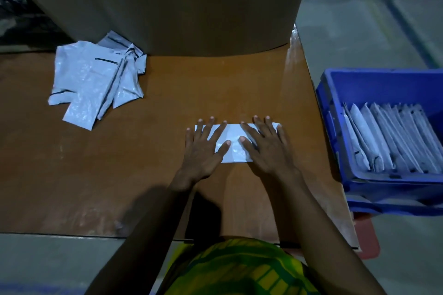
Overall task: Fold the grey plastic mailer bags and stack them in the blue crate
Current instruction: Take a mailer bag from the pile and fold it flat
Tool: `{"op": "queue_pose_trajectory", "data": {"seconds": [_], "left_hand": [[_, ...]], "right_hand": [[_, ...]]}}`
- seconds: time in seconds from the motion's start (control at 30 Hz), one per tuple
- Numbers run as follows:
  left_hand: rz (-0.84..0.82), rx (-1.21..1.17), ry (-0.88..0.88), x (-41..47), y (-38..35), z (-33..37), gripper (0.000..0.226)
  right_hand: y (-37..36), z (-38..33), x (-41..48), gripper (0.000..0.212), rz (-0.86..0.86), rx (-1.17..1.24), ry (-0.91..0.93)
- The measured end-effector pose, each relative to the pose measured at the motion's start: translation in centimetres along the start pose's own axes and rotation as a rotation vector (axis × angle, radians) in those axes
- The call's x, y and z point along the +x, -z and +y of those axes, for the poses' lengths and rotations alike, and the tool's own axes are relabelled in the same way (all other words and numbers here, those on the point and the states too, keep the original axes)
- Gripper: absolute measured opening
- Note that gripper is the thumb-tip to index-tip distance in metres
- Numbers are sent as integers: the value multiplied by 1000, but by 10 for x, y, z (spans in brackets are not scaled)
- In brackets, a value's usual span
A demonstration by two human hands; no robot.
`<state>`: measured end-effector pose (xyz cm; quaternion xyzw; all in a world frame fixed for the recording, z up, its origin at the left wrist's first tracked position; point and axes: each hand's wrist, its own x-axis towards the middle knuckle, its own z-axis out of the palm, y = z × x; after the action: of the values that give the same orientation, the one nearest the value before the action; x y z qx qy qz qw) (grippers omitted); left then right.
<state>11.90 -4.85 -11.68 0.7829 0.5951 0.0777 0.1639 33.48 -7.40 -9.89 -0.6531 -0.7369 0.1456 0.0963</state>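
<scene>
Yellow-green clothing (pixel 239 273) sits nearest. Beyond it the left hand (pixel 206 148) and right hand (pixel 266 148) lie flat with fingers spread, pressing a folded grey mailer bag (pixel 233 132) onto the tabletop (pixel 167 163), probably to set the crease. The blue crate (pixel 383 84) stands to the right, and the unfolded pile (pixel 96 81) lies well to the left.

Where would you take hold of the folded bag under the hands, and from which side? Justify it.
Probably its right short end, pinched from the right: the folded bag lies flat and long, and that end is nearest the crate.
</scene>
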Motion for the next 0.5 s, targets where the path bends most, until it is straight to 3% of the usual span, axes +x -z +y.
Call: {"op": "queue_pose_trajectory", "data": {"seconds": [0.13,0.3,0.37,0.43,0.5], "left_hand": [[-186,-148,-51,14,31,-14,98],[-328,-98,-60,37,64,-11,121],[-396,-87,-33,47,68,-13,114],[-421,-89,-66,57,73,-18,81],[-396,-66,-104,61,82,-21,53]], "right_hand": [[37,13,20,52,-129,118,-34],[70,27,48,75,-301,3,-21],[75,27,56,81,-329,2,-41],[79,26,62,80,-355,48,-49],[86,25,66,66,-386,130,-33]]}}
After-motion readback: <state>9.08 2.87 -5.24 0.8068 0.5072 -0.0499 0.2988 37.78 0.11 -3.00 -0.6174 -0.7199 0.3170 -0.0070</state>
